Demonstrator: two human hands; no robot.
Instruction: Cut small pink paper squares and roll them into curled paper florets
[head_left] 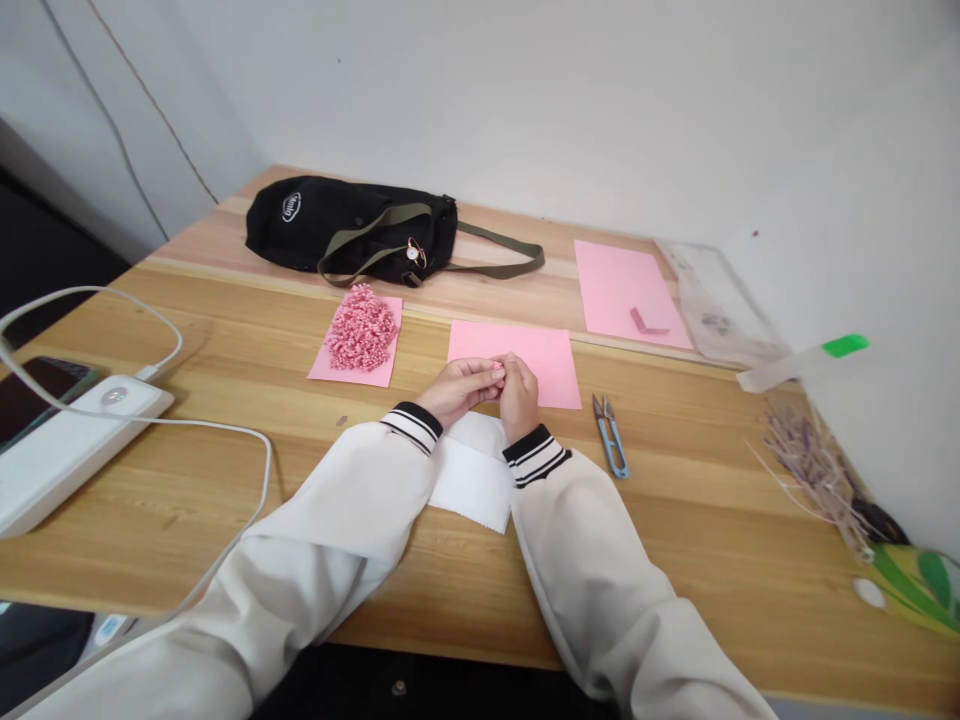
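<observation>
My left hand (459, 388) and my right hand (519, 393) meet at the middle of the table, fingers closed together. Between their fingertips is a small pink piece (498, 367), mostly covered; it looks like the pink beaded clusters in the pile. Under the hands lie a pink sheet of paper (551, 370) and, nearer to me, a white folded sheet (472, 480). To the left, a heap of pink beaded clusters (361, 330) rests on a smaller pink sheet (322, 365). Blue thread snips (613, 440) lie right of my right hand.
A black bag (352, 230) with olive straps and a watch (415, 252) on it lies at the back. Another pink sheet (619, 280) carries a folded pink strip (646, 323). Dried stems (814, 470) sit at right. A white power strip (90, 440) and cable (247, 432) occupy the left.
</observation>
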